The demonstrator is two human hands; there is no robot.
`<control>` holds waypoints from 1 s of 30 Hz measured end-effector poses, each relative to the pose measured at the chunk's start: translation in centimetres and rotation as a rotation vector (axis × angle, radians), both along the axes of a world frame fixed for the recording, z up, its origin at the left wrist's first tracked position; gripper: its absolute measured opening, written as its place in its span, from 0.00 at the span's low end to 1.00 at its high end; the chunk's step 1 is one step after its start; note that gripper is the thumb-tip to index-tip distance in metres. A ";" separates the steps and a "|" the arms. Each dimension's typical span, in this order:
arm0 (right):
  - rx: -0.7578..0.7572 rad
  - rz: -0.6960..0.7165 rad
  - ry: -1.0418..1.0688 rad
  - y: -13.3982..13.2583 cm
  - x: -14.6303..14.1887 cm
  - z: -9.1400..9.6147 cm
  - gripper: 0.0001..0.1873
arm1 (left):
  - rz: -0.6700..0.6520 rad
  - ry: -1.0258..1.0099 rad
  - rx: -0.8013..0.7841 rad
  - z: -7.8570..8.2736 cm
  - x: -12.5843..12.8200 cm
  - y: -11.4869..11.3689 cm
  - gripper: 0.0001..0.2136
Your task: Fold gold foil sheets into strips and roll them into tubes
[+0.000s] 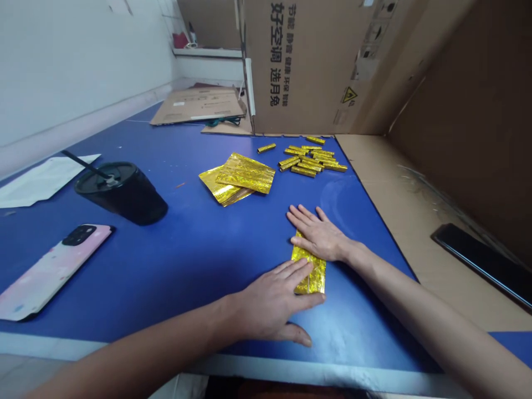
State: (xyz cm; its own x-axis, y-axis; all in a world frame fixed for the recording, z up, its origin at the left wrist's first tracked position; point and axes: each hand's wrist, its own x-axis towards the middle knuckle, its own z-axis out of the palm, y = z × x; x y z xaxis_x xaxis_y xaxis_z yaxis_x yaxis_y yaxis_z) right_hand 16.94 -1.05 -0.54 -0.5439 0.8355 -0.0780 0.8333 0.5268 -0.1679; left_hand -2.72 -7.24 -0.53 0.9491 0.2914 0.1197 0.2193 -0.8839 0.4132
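Note:
A folded strip of gold foil point(310, 271) lies lengthwise on the blue tabletop point(195, 260), close to the near edge. My left hand point(270, 299) rests flat on its lower part, with the fingers across it. My right hand point(318, 233) presses on its far end, palm down and fingers spread. Beyond the hands lie a few flat, crinkled gold foil sheets point(243, 177) in a loose stack. Farther back is a heap of several rolled gold foil tubes point(310, 162), and one tube point(266, 148) lies apart from it.
A black lidded tumbler with a straw point(124, 194) stands at the left, beside a white paper sheet point(41, 180) and a pink-cased phone point(50, 274). A black phone point(477, 260) lies on cardboard at the right. A tall printed carton wall point(303, 66) rises behind the table.

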 end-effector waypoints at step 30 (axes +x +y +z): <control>0.066 -0.007 -0.045 2.4 0.4 -0.8 0.40 | -0.033 0.108 0.041 -0.1 1.5 -1.3 0.48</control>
State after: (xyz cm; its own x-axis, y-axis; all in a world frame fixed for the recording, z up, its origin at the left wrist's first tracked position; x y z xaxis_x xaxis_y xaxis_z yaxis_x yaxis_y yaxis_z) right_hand 17.38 1.33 -1.34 -0.5351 0.8435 -0.0472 0.8430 0.5295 -0.0950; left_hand -1.22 -8.54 -0.67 0.9662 0.2563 0.0277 0.2305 -0.9070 0.3525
